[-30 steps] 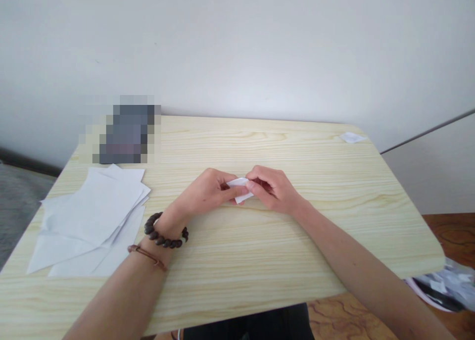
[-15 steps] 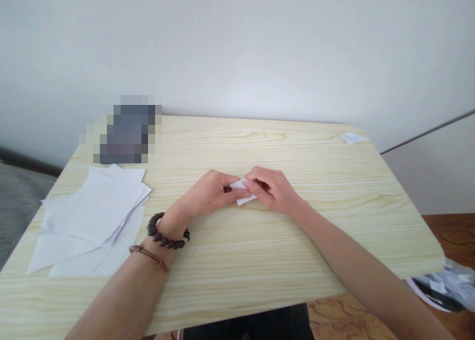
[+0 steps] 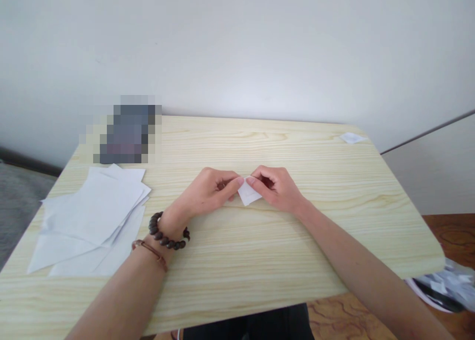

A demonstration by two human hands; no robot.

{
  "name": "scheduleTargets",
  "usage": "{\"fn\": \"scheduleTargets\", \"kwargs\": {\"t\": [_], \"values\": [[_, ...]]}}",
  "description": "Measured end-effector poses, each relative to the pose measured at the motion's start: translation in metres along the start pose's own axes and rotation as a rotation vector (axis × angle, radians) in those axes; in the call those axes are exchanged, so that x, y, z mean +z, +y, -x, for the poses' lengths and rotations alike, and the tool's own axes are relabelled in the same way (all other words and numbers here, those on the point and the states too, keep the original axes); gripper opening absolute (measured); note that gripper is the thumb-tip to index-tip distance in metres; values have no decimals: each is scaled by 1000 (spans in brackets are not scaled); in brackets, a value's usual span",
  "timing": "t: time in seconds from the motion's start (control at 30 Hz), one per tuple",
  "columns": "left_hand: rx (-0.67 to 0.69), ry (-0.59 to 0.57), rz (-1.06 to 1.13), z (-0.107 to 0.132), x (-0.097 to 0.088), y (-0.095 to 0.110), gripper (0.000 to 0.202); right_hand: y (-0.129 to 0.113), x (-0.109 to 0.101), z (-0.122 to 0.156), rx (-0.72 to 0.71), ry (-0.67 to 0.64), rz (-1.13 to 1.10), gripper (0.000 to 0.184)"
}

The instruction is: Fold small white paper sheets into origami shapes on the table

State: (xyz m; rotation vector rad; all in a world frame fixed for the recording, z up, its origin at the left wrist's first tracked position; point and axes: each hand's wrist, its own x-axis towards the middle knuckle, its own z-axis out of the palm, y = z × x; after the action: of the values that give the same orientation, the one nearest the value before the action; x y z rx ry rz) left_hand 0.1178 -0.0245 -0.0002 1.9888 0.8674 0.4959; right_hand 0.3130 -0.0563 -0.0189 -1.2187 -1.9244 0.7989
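Observation:
A small piece of white folded paper (image 3: pixel 248 193) is held over the middle of the table, one corner pointing down toward me. My left hand (image 3: pixel 215 189) pinches its upper left edge, the thumb lying on top. On the other side my right hand (image 3: pixel 276 187) grips the upper right edge between thumb and fingers. Both thumb tips nearly meet at the top of the paper. The fingers behind the paper are mostly hidden. Dark beads and a thin brown band circle my left wrist.
White paper sheets (image 3: pixel 104 206) lie in a loose pile at the left. Behind them is a blurred dark flat object (image 3: pixel 128 132). A small folded white paper (image 3: pixel 352 137) rests at the far right corner of the wooden table (image 3: pixel 230 270). A bin with scraps (image 3: pixel 445 285) stands on the floor.
My left thumb has slid up to the top edge of the paper. More of the folded paper shows, and it has turned so a corner points down.

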Motion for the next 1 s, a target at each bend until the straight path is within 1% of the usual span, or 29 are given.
{"fn": "scheduleTargets", "kwargs": {"t": [0.1,0.2,0.23,0.33,0.4,0.47,0.53,0.63,0.7,0.77,0.87,1.0], "values": [[45,76,-126,0,1,-6,28,2,-1,0,-4,-3,40,22],[115,214,-294,-2,-1,-15,22,7,-1,-1,-61,22,126,14],[138,250,-339,-3,-1,-17,21,9,-2,-2,-80,36,146,15],[150,313,-438,-4,-2,-24,19,14,-6,-3,-113,42,153,31],[151,335,-493,-4,-1,-27,22,16,-10,-3,-133,-8,158,32],[170,325,-515,-4,-1,-29,23,17,-14,-4,-158,-82,169,29],[199,280,-506,-3,-3,-29,21,18,-18,-4,-190,-135,172,27],[253,169,-476,0,-10,-30,22,20,-19,-5,-234,-147,166,23],[287,116,-452,1,-14,-30,32,21,-18,-6,-251,-136,161,21],[301,105,-435,2,-17,-31,34,22,-17,-6,-257,-129,155,20],[307,135,-416,2,-17,-31,23,22,-15,-6,-268,-120,151,19],[308,151,-401,2,-17,-29,22,21,-14,-5,-288,-104,167,17]]}}
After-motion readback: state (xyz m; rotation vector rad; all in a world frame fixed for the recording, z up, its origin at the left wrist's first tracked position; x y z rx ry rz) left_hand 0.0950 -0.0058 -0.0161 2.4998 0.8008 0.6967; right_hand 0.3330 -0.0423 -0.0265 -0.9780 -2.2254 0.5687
